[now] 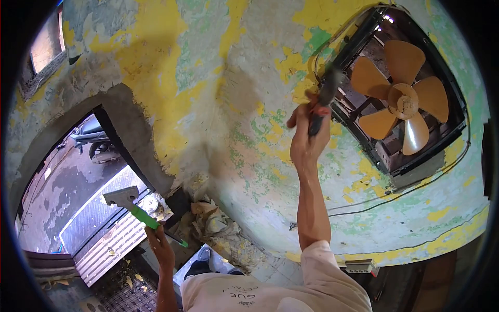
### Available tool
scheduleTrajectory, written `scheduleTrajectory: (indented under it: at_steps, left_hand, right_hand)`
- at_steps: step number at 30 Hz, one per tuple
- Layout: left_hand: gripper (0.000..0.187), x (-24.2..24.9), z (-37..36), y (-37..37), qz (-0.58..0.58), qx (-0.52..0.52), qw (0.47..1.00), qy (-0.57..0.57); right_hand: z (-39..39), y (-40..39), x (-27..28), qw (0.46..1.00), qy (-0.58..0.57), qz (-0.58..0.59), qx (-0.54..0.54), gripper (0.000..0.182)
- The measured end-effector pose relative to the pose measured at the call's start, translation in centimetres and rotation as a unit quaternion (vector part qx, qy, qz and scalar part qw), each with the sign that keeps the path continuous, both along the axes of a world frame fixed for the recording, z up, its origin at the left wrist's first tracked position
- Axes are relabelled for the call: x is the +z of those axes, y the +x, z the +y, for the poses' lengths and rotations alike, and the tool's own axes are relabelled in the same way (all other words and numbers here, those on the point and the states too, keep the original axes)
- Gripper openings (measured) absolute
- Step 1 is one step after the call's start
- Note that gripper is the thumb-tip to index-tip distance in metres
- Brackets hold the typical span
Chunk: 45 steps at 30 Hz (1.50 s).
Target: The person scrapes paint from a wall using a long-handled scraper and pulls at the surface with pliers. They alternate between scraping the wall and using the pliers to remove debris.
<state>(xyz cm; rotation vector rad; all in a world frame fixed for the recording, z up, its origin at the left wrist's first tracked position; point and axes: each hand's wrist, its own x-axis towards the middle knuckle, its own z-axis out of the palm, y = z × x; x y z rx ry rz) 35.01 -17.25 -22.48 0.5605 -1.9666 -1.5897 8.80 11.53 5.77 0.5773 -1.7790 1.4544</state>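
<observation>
Your right hand is raised against the peeling wall, grip closed on a brush just left of the fan housing; you seem to be mid-stroke, cleaning loose paint. Next comes a steady pass along the frame edge. Your left hand clasps a green-handled scraper, held low. The bristles are motion-blurred.

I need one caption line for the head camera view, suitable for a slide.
Right hand lifts a brush to the peeling wall beside a fan; left hand holds a green-handled scraper.
</observation>
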Motion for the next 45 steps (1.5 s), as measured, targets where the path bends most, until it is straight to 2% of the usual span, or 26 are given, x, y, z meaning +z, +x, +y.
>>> scheduleTrajectory:
  at_steps: [1,3,4,5,7,10,11,13,14,16,17,20,23,24,25,26,27,29,30,31,33,35,37,39,42,45]
  left_hand:
    - [0.023,0.1,-0.2,0.0,-0.001,-0.001,1.0,0.002]
    - [0.022,0.3,-0.2,0.4,-0.08,0.0,0.997,0.014]
    - [0.022,0.1,0.0,0.6,-0.08,-0.002,0.997,0.017]
    - [0.022,-0.2,-0.1,0.7,-0.073,-0.003,0.996,0.041]
    - [0.022,-1.2,-0.2,-0.1,-0.055,0.009,0.996,0.073]
    - [0.021,-2.3,-0.9,0.4,-0.067,0.007,0.997,0.047]
    - [0.021,-2.3,-0.9,0.1,-0.073,0.005,0.995,0.063]
    - [0.022,-2.5,-0.3,-0.3,-0.085,-0.002,0.991,0.1]
    - [0.022,-2.5,0.0,-0.2,-0.091,-0.01,0.991,0.101]
    - [0.023,-2.3,0.2,-1.1,-0.097,-0.037,0.992,0.065]
    - [0.023,-2.3,0.0,-0.7,-0.095,-0.041,0.993,0.062]
    - [0.026,-2.2,0.8,-1.1,-0.073,-0.054,0.994,0.052]
    - [0.023,-2.3,1.5,-1.2,-0.06,-0.04,0.996,0.056]
    - [0.023,-2.5,1.5,-0.9,-0.065,-0.045,0.995,0.055]
    - [0.023,-2.9,1.5,-0.9,-0.062,-0.052,0.996,0.046]
    - [0.023,-3.1,1.4,-1.0,-0.057,-0.057,0.996,0.035]
    - [0.023,-3.0,1.2,-1.0,-0.054,-0.06,0.996,0.03]
    - [0.03,-3.2,1.3,-0.5,-0.11,-0.078,0.986,0.096]
    - [0.03,-3.0,1.5,-0.5,-0.11,-0.073,0.986,0.099]
    - [0.03,-3.4,1.7,-0.8,-0.105,-0.068,0.987,0.101]
    - [0.029,-4.0,1.3,-0.2,-0.095,-0.069,0.988,0.105]
    - [0.027,-4.0,1.0,0.3,-0.11,-0.071,0.988,0.077]
    - [0.025,-3.2,1.1,-0.3,-0.116,-0.076,0.989,0.046]
    - [0.022,-2.2,1.5,-0.6,-0.11,-0.077,0.989,0.058]
    - [0.024,-4.3,1.2,-1.3,-0.102,-0.09,0.99,0.025]
    - [0.024,-2.9,1.6,-1.6,-0.115,-0.096,0.988,0.036]
  right_hand:
    - [0.3,-2.7,-0.8,0.996,-0.022,0.082,0.014,0.029]
    - [1.5,-7.6,-3.0,0.976,0.126,-0.03,-0.173,0.025]
    - [4.7,-10.2,-5.1,0.913,0.184,-0.341,-0.127,0.026]
    - [4.2,-8.8,-5.5,0.914,0.184,-0.337,-0.127,0.026]
    - [2.8,-4.6,-5.7,0.956,0.025,-0.287,-0.063,0.024]
    - [1.5,-1.5,-2.1,0.982,-0.018,-0.182,-0.043,0.024]
    - [1.6,-2.3,-2.8,0.982,-0.022,-0.184,-0.046,0.024]
    - [2.1,-6.1,-5.0,0.996,-0.043,-0.011,-0.073,0.026]
    - [2.5,-8.8,-5.8,0.974,0.094,0.064,-0.195,0.028]
    - [3.2,-10.1,-5.8,0.936,0.156,-0.286,-0.133,0.03]
    - [3.3,-8.7,-7.4,0.933,0.124,-0.325,-0.088,0.031]
    - [0.3,-3.1,-6.4,0.979,0.069,-0.18,-0.069,0.02]
    - [-0.3,-6.3,-6.7,0.992,-0.063,-0.078,-0.072,0.03]
    - [0.1,-8.5,-6.9,0.989,-0.057,-0.106,-0.089,0.03]
    - [1.5,-10.0,-6.8,0.961,-0.005,-0.275,-0.04,0.03]
    - [2.6,-10.8,-8.2,0.933,0.217,-0.275,-0.087,0.031]
    - [3.1,-11.5,-9.3,0.858,0.423,-0.261,-0.131,0.033]
    - [2.3,-8.5,-11.6,0.895,0.265,-0.358,0.029,0.041]
    - [1.0,-5.8,-10.4,0.86,0.101,-0.492,0.088,0.048]
    - [0.7,-5.5,-11.2,0.862,0.106,-0.487,0.092,0.048]
    - [0.1,-4.8,-13.0,0.886,-0.086,-0.45,0.078,0.051]
    - [1.4,-5.4,-12.9,0.875,-0.033,-0.482,0.045,0.049]
    - [1.5,-5.9,-11.9,0.866,-0.151,-0.464,0.113,0.049]
    - [1.0,-6.3,-11.0,0.866,-0.177,-0.455,0.113,0.046]
    - [-0.7,-7.0,-9.4,0.838,-0.318,-0.405,0.177,0.037]
    - [-1.7,-7.6,-7.2,0.831,-0.332,-0.403,0.194,0.035]
